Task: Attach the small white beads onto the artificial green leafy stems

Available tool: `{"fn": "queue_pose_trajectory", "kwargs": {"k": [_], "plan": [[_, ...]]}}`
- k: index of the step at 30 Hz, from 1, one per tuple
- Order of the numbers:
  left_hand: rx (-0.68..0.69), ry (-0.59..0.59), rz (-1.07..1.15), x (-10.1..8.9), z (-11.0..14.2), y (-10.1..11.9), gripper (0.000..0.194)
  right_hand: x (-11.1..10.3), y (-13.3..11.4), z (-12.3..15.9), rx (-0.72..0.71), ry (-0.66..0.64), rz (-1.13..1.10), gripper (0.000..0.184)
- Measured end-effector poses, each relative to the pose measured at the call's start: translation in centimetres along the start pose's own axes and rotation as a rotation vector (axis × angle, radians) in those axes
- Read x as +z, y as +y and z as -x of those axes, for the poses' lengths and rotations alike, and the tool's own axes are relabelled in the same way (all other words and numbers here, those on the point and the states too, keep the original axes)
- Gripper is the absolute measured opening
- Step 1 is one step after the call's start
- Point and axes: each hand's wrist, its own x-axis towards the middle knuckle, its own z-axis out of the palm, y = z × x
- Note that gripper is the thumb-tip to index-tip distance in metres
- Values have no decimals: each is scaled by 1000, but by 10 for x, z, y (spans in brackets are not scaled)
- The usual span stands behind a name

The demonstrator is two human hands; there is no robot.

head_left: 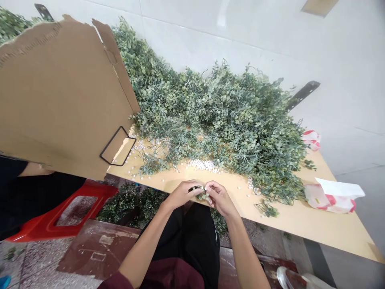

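Observation:
My left hand (182, 193) and my right hand (220, 197) meet at the near edge of a wooden table (315, 224), fingers pinched together on a small green leafy sprig (203, 195) held between them. Just beyond the hands lies a scatter of small white beads (202, 164). A large heap of artificial green foliage (216, 116) covers the table behind them. A loose sprig (266, 208) lies to the right of my right hand.
A big cardboard box (60, 96) stands at the left, with a black wire frame (117, 146) by its corner. Red-and-white plastic bags (332, 196) lie at the right. A red stool (60, 214) and more greenery (132, 202) sit below the table.

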Motion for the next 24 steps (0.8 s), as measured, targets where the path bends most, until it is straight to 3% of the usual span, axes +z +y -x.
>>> {"fn": "queue_pose_trajectory", "kwargs": {"k": [11,24], "plan": [[-9,86,-111,4,4,-6,25,0,0,-4,36,16,-17,27],[39,60,-160,3,3,-12,22,-2,2,-6,39,12,8,25]]}}
